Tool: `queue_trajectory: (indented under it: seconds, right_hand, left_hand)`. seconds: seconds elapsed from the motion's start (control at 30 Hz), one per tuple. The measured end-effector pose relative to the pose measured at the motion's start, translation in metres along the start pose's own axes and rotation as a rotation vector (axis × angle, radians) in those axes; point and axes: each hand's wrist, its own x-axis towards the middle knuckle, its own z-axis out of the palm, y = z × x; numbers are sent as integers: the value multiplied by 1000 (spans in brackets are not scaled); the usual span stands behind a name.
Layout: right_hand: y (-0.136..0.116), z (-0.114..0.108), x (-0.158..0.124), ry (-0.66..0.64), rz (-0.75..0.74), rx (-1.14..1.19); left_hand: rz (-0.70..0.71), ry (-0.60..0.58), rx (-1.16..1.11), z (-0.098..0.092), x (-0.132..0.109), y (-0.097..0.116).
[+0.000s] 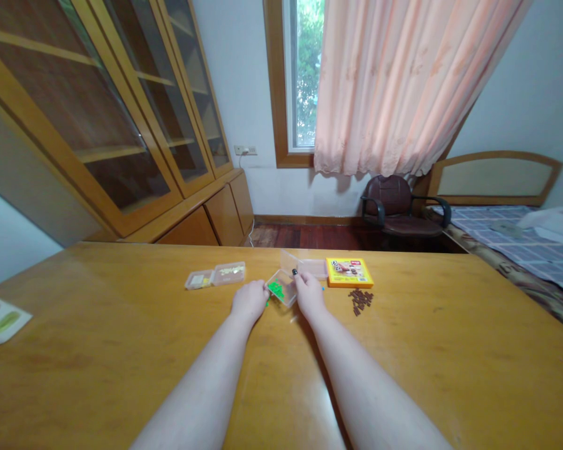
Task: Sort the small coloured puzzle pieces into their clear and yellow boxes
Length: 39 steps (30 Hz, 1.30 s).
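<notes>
A small clear plastic box [288, 292] with its lid raised is tilted above the table, several small green pieces [276, 289] gathered at its left side. My right hand [309, 294] grips the box by its right edge, thumb on top. My left hand [250, 301] is closed at the box's left edge, its fingertips partly hidden. Whether it pinches the box or a green piece, I cannot tell. A few green bits show just beside its fingers. A tiny blue piece [323, 289] lies by my right hand.
Left on the wooden table [169, 362] lies an opened clear case [229, 272] with pale pieces. Behind my right hand is another clear case [313, 267]. A yellow box [349, 273] lies to the right, brown pieces [359, 300] before it. A white device [2, 320] stands far left.
</notes>
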Motion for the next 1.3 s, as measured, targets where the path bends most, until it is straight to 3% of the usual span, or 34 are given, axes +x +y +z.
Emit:
queue_trajectory:
  seconds: [0.77,0.87,0.97,1.1,1.2,1.3]
  right_hand:
    - [-4,0,0,-19,12,-33]
    - [-3,0,1,-24,12,-29]
    - [-2,-1,0,-25,1,-31]
    - [-3,-1,-2,-34,-12,-67]
    - [-3,0,-2,-33,-32,-97]
    - [-4,0,-2,-17,-48,-113]
  left_hand:
    - [1,13,-7,4,3,-3]
    - [-50,24,-45,4,5,-4]
    - [-128,131,-122,-2,3,-6]
    - [-118,455,-220,-12,-4,-9]
    - [95,561,-344,-12,-6,-8]
    - [294,515,-424,-9,-5,-4]
